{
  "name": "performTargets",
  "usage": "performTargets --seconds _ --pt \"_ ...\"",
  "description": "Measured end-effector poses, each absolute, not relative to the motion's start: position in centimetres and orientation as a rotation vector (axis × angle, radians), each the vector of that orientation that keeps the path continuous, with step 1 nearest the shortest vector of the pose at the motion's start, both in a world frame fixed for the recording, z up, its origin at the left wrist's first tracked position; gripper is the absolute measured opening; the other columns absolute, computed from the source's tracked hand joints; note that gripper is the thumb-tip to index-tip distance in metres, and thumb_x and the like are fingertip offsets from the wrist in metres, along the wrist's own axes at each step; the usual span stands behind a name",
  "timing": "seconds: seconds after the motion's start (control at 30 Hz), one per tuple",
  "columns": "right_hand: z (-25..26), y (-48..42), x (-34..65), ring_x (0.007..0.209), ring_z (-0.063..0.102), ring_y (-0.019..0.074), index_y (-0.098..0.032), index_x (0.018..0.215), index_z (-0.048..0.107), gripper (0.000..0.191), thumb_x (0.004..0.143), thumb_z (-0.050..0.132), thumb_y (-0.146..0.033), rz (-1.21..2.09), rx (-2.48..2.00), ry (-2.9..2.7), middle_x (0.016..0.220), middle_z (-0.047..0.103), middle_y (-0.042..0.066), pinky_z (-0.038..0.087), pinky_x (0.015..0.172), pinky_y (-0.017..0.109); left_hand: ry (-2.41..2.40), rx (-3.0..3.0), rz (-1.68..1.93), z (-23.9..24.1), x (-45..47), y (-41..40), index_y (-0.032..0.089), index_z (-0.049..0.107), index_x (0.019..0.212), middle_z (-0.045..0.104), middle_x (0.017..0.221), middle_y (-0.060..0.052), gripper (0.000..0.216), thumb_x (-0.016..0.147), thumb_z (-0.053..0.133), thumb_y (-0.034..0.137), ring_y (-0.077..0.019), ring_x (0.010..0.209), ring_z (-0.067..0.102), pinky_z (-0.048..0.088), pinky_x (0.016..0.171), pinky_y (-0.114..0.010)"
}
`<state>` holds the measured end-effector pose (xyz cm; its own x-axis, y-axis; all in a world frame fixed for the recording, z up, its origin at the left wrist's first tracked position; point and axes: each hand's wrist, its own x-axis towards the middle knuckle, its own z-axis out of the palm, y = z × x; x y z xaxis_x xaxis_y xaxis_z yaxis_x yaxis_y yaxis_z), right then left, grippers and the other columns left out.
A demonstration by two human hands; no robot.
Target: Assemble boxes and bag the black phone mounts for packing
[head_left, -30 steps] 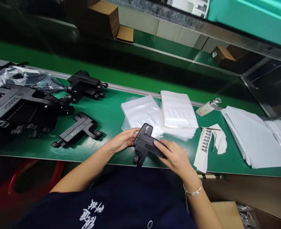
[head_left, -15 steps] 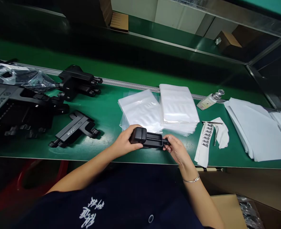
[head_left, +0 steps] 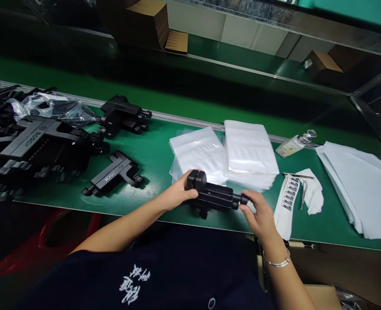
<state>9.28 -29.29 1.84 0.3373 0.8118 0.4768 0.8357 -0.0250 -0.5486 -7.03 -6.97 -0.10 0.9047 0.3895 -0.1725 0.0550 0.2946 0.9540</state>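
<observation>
Between my hands is a black plastic clamp-like holder (head_left: 217, 196) with a ridged strip along its body and a knob at its right end. My left hand (head_left: 179, 193) is wrapped round its thick left end, thumb on top. With thumb and fingers, my right hand (head_left: 257, 211) pinches the knob end. Just behind it lie clear plastic bags (head_left: 198, 150), loosely fanned, and a neat stack of bags (head_left: 250, 146). A similar grey and black holder marked BOSCH (head_left: 114, 172) rests on the bench to the left.
More holders (head_left: 45, 137) are piled at the left, near a crumpled clear bag (head_left: 56, 107). On the right are a label strip (head_left: 288, 198), tweezers (head_left: 298, 175), a small bottle (head_left: 295, 144) and white sheets (head_left: 358, 185). Cardboard boxes (head_left: 148, 21) stand on the back shelf.
The holder has been turned about its length, so another face with the ridged strip shows. Both hands still grip its ends. The camera view has shifted slightly.
</observation>
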Motion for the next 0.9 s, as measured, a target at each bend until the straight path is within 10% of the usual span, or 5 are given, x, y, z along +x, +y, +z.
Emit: performTargets --seconds 0.43,0.9 --pt "-2.0 -29.0 9.5 0.103 0.063 0.0219 -0.024 0.114 0.059 0.026 0.088 0.061 -0.023 0.06 -1.82 -1.091 0.108 0.065 0.009 0.057 0.083 0.041 -0.195 2.132 0.443 0.5 -7.6 -6.6 0.025 0.06 0.113 0.07 0.117 -0.007 0.027 0.086 0.058 0.028 -0.0226 0.119 0.06 0.033 0.114 -0.05" --pt "2.3 -28.6 8.0 0.064 0.058 0.0187 -0.023 0.107 0.06 0.026 0.093 0.044 -0.039 0.106 -1.829 -1.404 0.074 0.063 0.004 0.049 0.06 0.033 0.454 1.398 0.309 -0.1 -7.9 -6.6 0.019 0.057 0.116 0.066 0.108 -0.01 0.075 0.064 0.073 0.069 -0.0284 0.099 0.063 0.05 0.083 -0.034"
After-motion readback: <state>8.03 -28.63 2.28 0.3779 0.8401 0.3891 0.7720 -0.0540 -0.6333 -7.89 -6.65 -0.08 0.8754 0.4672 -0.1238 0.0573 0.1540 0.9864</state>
